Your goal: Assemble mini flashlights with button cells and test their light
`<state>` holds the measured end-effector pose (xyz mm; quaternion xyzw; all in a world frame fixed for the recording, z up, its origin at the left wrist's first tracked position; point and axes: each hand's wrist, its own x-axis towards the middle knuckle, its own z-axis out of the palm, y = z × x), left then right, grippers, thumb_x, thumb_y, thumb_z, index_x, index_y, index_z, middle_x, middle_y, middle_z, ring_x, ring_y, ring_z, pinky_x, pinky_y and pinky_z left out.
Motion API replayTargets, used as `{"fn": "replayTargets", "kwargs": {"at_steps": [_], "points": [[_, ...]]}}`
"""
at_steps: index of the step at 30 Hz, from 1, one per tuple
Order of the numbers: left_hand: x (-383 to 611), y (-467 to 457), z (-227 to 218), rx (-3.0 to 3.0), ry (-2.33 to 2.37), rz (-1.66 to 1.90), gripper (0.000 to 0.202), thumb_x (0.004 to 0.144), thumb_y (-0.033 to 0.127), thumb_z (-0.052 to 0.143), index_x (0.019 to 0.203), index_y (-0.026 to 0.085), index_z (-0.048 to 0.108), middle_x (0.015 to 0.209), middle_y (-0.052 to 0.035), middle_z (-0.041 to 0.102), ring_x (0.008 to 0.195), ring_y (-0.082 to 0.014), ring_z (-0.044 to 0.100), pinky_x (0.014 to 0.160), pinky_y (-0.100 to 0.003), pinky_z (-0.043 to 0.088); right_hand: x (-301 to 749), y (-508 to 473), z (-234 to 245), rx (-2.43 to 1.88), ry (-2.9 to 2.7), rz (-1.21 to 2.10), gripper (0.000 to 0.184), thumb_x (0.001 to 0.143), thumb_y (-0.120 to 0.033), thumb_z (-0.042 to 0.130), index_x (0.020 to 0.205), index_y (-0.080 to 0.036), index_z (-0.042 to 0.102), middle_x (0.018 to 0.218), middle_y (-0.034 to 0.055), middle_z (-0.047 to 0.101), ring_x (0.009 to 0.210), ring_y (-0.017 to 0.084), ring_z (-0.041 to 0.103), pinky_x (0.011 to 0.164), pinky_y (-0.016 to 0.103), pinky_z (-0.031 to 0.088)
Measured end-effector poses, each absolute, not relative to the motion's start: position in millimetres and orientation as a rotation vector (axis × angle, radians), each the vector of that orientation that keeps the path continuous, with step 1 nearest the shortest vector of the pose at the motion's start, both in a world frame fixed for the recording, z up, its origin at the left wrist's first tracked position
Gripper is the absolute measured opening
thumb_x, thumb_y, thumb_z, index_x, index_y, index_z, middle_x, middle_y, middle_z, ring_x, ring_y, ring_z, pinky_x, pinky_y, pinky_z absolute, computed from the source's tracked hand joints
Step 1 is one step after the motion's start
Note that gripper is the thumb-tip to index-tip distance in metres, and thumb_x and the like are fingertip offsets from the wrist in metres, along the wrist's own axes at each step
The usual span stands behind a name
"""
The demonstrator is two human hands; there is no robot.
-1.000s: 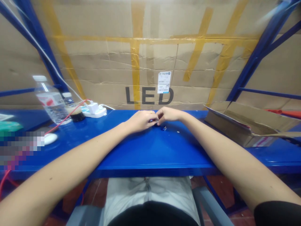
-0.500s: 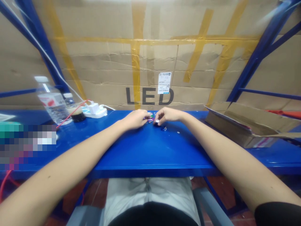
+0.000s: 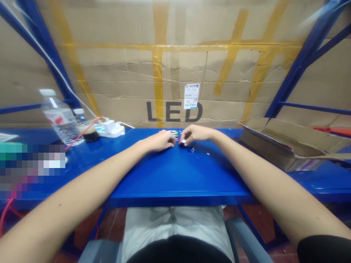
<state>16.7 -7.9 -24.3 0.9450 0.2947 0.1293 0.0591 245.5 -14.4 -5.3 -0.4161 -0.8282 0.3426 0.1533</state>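
My left hand [image 3: 162, 141] rests on the blue table with its fingers curled together. Whatever it might hold is hidden. Just behind its fingertips lies a bunch of thin, shiny, multicoloured strips [image 3: 175, 134], purple and green among them. A short gap to the right, my right hand [image 3: 196, 133] bends down with thumb and fingers closed on a small white round piece [image 3: 183, 141]. Below those fingers sits a small dark and silvery item [image 3: 191, 149], too small to name. A tiny pale disc [image 3: 208, 154] lies farther right on the tabletop.
On the left stand a clear water bottle [image 3: 62, 122], a cup of dark liquid [image 3: 90, 134] and a white power strip [image 3: 114, 129] with cables. An open cardboard box [image 3: 285, 159] occupies the right. Behind the blue table [image 3: 175, 175] rises a large taped carton [image 3: 123, 84].
My left hand has shifted slightly toward me and its fingers have curled down, exposing more of the coloured strips. The right hand stays almost in place with the white piece.
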Motion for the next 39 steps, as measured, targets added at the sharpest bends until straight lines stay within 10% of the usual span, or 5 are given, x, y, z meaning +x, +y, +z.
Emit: {"fn": "replayTargets", "kwargs": {"at_steps": [28,39], "points": [[32.7,-41.5,-16.6,2.919,0.644,0.812,0.018,0.088,0.02,0.059,0.105,0.016,0.06,0.095,-0.0058,0.066,0.08,-0.0157,0.06,0.072,-0.028,0.045,242.7,-15.9,-6.0,-1.199,-2.372,0.837,0.027,0.055,-0.032,0.083,0.077,-0.018,0.074,0.078,0.0007,0.073,0.078,0.02,0.064,0.078,0.031,0.047],[37.0,-18.9,-38.0,2.373,0.94,1.042,0.011,0.074,0.021,0.071,0.083,0.015,0.069,0.081,-0.0035,0.07,0.077,-0.0167,0.063,0.074,-0.029,0.048,239.6,-15.3,-7.9,-1.138,-2.254,1.048,0.038,0.062,-0.02,0.078,0.098,-0.016,0.069,0.099,0.0073,0.073,0.095,0.021,0.066,0.087,0.034,0.051]]}}
